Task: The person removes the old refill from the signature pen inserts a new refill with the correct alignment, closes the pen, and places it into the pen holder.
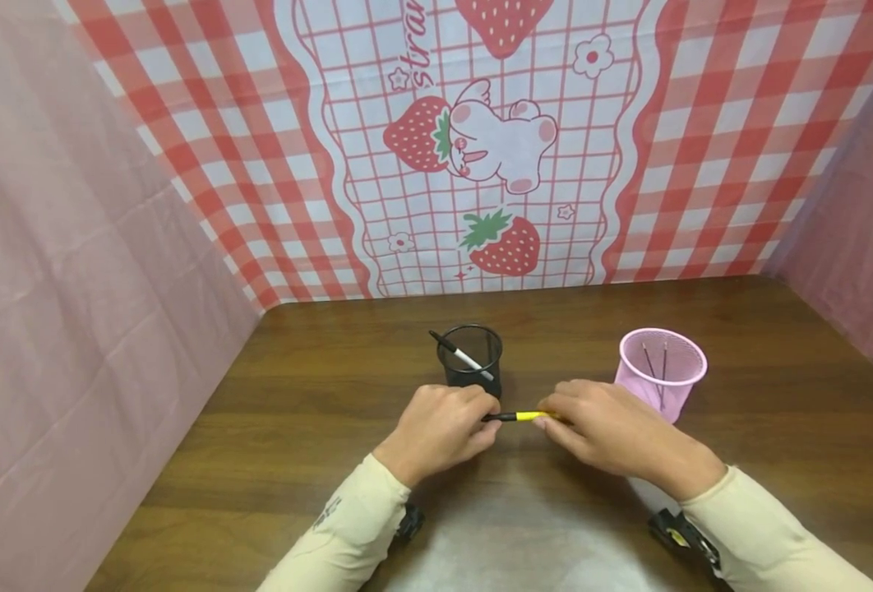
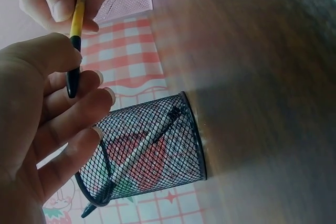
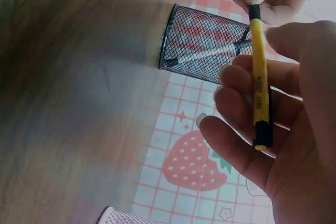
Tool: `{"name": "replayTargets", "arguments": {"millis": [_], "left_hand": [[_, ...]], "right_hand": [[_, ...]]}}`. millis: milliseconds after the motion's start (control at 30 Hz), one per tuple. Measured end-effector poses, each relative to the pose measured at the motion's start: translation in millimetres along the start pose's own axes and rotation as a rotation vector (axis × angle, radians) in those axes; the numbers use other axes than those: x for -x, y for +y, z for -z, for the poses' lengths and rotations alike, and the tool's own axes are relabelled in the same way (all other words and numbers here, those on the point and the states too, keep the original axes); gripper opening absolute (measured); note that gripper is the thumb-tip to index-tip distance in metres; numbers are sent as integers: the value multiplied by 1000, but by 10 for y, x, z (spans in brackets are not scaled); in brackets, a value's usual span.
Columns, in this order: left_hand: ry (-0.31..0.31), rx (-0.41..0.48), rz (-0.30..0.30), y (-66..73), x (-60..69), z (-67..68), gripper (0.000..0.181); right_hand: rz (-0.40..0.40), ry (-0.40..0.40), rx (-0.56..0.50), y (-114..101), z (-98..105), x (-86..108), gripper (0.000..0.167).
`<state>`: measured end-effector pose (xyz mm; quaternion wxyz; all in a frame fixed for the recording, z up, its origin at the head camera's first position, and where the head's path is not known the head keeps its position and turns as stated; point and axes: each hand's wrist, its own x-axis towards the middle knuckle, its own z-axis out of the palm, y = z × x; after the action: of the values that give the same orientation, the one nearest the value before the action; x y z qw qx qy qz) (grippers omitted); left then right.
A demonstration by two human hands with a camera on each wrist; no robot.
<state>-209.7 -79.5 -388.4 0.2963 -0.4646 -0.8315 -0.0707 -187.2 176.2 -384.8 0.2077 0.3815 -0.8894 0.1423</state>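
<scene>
A yellow and black pen (image 1: pixel 527 416) lies level between the two hands, above the table. My left hand (image 1: pixel 444 423) pinches its black tip end between thumb and fingers, seen closely in the left wrist view. My right hand (image 1: pixel 607 427) holds the yellow barrel (image 3: pixel 260 72), with its thumb and fingers on either side. Just beyond the left hand stands a black mesh pen cup (image 1: pixel 473 335) with a white and black pen (image 1: pixel 473 362) leaning in it. A pink mesh cup (image 1: pixel 629 382) stands behind the right hand, holding two thin dark sticks (image 1: pixel 663 366).
Both cups stand upright on the brown wooden table (image 1: pixel 318 427). Behind it hangs a red and white checked cloth (image 1: pixel 259 148) with strawberries. Pink curtains (image 1: pixel 74 288) close off the left and right sides.
</scene>
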Motion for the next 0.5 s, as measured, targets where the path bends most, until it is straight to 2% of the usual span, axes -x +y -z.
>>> {"name": "replayTargets", "arguments": {"millis": [500], "left_hand": [[21,23,-17,10,-3,-4,6]], "right_hand": [[-2,14,5,6,-2,15,12]]}}
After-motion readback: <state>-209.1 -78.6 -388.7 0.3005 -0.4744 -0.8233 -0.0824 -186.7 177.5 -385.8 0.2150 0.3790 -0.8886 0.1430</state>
